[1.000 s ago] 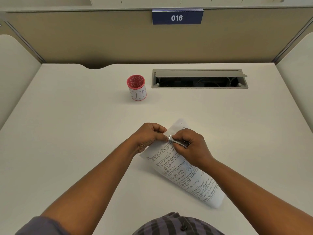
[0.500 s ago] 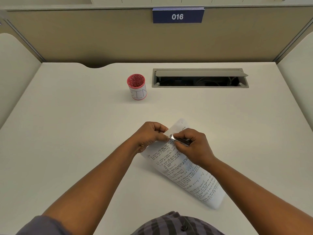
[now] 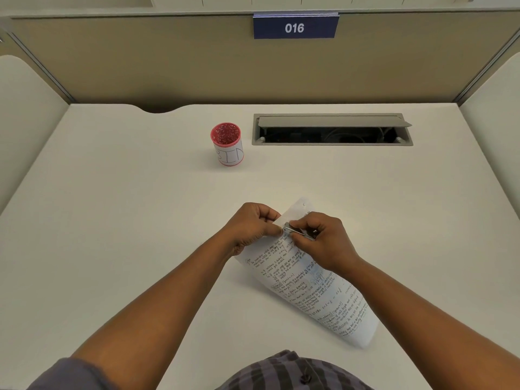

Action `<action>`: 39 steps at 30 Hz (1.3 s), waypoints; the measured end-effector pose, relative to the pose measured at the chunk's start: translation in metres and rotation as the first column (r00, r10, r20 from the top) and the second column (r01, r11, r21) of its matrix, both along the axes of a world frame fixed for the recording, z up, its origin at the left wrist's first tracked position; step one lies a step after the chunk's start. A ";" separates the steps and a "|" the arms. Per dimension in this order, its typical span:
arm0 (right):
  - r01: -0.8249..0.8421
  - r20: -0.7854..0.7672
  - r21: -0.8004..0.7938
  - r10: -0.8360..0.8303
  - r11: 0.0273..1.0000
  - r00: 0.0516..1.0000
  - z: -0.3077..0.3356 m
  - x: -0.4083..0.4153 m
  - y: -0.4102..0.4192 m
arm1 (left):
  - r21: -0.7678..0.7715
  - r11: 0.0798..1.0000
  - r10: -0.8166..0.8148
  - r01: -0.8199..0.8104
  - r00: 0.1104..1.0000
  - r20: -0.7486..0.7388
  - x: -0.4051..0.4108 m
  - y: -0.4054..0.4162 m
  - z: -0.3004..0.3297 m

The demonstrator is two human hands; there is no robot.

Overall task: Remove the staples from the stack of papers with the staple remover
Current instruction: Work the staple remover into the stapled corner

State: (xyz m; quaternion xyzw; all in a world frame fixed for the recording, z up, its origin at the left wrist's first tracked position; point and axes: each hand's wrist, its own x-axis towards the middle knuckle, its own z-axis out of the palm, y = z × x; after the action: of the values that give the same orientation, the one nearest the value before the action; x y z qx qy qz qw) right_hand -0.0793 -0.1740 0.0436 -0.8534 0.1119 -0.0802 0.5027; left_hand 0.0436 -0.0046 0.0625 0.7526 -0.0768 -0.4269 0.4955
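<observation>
The left hand (image 3: 250, 226) pinches the top edge of the stack of papers (image 3: 306, 280) mid-desk (image 3: 140, 220). The right hand (image 3: 323, 240) grips the staple remover (image 3: 297, 232) — its tip at that pinched edge.

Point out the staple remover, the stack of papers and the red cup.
staple remover (image 3: 298, 232), head view, metal shaft.
stack of papers (image 3: 318, 294), head view, handwritten top sheet.
red cup (image 3: 228, 153), head view, labelled side wall.

Grey-purple short sleeve (image 3: 70, 374); dark checked buttoned shirt (image 3: 292, 372).
</observation>
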 end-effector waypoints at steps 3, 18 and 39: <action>0.010 -0.092 0.071 -0.004 0.997 0.996 0.005 0.003 -0.002 | 0.011 1.000 -0.006 0.006 1.000 0.009 0.000 -0.001 0.000; -0.069 -0.146 -0.016 0.066 0.998 0.987 0.017 0.008 -0.008 | 0.006 1.000 -0.015 0.014 1.000 0.011 -0.001 -0.001 0.000; 0.001 -0.273 0.389 0.114 0.921 0.955 0.025 0.014 -0.013 | 0.003 0.999 -0.040 0.040 0.999 0.013 -0.003 0.000 0.003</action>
State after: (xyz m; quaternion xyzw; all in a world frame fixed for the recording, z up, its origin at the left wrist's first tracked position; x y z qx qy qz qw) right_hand -0.0652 -0.1868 0.0686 -0.7436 0.1729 0.0839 0.6405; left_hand 0.0410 -0.0043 0.0651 0.7543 -0.0945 -0.4317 0.4855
